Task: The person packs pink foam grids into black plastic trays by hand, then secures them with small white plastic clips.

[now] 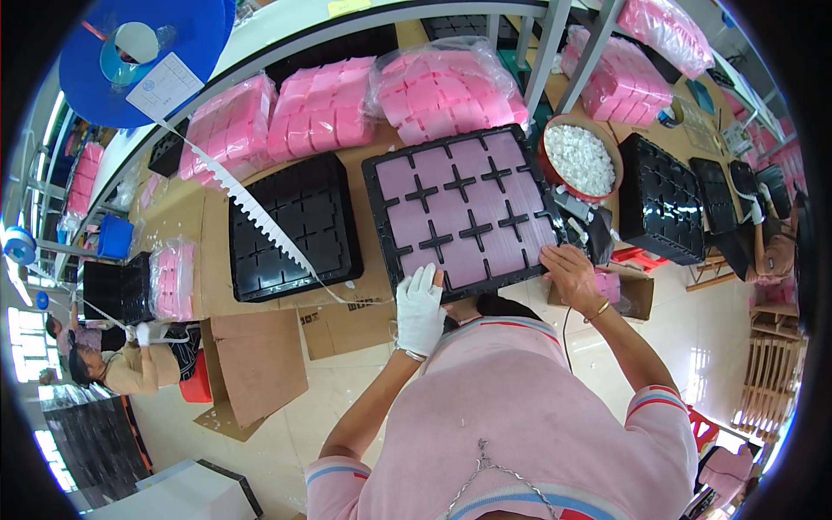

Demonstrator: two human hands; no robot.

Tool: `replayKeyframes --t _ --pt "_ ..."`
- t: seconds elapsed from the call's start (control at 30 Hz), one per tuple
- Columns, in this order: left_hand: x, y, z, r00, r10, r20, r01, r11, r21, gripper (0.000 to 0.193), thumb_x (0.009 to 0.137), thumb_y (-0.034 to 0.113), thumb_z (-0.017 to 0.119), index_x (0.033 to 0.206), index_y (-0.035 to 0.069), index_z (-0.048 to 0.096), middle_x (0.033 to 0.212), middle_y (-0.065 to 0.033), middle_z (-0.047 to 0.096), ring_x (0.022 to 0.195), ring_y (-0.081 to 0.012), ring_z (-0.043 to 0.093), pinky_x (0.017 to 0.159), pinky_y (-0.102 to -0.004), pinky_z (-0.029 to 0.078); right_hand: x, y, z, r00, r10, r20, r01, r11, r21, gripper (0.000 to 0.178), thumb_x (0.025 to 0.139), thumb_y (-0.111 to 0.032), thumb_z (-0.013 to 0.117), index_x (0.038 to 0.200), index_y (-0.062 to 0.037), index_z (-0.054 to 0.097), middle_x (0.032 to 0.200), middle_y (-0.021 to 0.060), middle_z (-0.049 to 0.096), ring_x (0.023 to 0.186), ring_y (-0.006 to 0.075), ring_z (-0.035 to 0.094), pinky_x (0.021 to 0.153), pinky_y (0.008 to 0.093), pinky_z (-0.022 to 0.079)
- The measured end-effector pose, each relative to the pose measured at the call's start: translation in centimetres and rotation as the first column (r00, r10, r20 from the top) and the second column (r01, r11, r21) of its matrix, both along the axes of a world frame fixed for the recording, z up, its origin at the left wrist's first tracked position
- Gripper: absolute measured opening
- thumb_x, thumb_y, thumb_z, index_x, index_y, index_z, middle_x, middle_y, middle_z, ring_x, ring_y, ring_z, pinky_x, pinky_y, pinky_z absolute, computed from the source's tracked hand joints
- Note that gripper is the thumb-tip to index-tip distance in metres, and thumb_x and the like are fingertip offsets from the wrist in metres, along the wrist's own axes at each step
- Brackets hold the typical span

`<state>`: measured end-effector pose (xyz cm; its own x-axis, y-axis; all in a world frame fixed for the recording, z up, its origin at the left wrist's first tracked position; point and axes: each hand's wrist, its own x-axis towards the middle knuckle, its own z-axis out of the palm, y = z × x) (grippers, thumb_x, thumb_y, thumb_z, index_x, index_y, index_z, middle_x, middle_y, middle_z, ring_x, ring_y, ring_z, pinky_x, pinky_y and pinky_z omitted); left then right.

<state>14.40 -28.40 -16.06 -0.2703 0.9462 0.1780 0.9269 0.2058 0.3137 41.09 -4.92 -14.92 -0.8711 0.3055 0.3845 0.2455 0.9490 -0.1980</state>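
Note:
In front of my body a black plastic tray (475, 279) is tilted toward me, its near edge by my waist. Pink foam (451, 208) lines it, with black cross-shaped dividers standing out between the pieces. My left hand (419, 310), in a white glove, grips the near left corner, thumb along the rim. My bare right hand (574, 276) grips the near right corner, fingers over the edge. A white notched strip (251, 208) runs down from a blue reel (186, 52) across a second black tray (295, 230) and thins out near my left hand.
Bagged pink foam blocks (321, 104) line the back of the bench. To the right stand a bowl of white pellets (579, 158) and a stack of black trays (660, 199). An opened carton (256, 364) sits on the floor at left. Other people work at both sides.

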Motion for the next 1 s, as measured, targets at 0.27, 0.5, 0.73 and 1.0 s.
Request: replayKeyframes --t 0.27,0.5,0.73,1.0 --pt "-0.5 -0.1 -0.6 0.997 -0.072 0.009 0.072 0.996 0.049 0.074 0.073 0.012 0.076 0.143 0.0 0.055 0.105 -0.0108 0.058 0.09 -0.0301 0.058 0.076 -0.0437 0.043 0.1 -0.2 4.8 1.0 0.003 -0.006 -0.003 1.0 -0.027 0.039 0.077 -0.012 0.079 0.113 -0.0026 0.071 0.122 0.0114 0.071 0.118 0.029 0.065 0.104 0.0446 0.048" --pt "-0.6 0.3 -1.7 0.996 -0.085 -0.036 0.085 0.996 -0.011 0.069 0.077 0.009 0.068 0.144 0.001 0.055 0.105 -0.0109 0.06 0.095 -0.0298 0.056 0.079 -0.0424 0.041 0.2 -0.4 2.6 0.967 -0.247 0.06 0.255 0.935 -0.246 0.061 0.083 -0.016 0.082 0.136 -0.0002 0.057 0.163 0.0203 0.032 0.144 0.0409 0.039 0.115 0.0495 0.036" --pt "-0.5 0.4 -2.1 0.996 -0.085 -0.034 0.083 0.995 -0.058 0.072 0.077 0.014 0.075 0.145 0.004 0.054 0.106 -0.01 0.06 0.096 -0.0286 0.055 0.08 -0.0416 0.041 -2.0 -0.9 -0.8 0.873 -0.488 -0.006 0.472 0.848 -0.24 0.022 0.09 -0.015 0.073 0.102 0.0024 0.065 0.161 0.0211 0.035 0.139 0.0415 0.043 0.112 0.0491 0.039" --pt "-0.6 0.3 -1.5 0.998 -0.064 -0.01 0.062 0.993 -0.104 0.072 0.078 0.017 0.08 0.144 0.003 0.054 0.106 -0.0102 0.061 0.096 -0.0285 0.054 0.08 -0.0416 0.041 -3.8 -0.5 0.3 0.912 -0.394 -0.116 0.372 0.912 -0.171 0.018 0.087 -0.007 0.068 0.104 -0.0001 0.068 0.152 0.0195 0.049 0.129 0.037 0.052 0.104 0.0468 0.043"
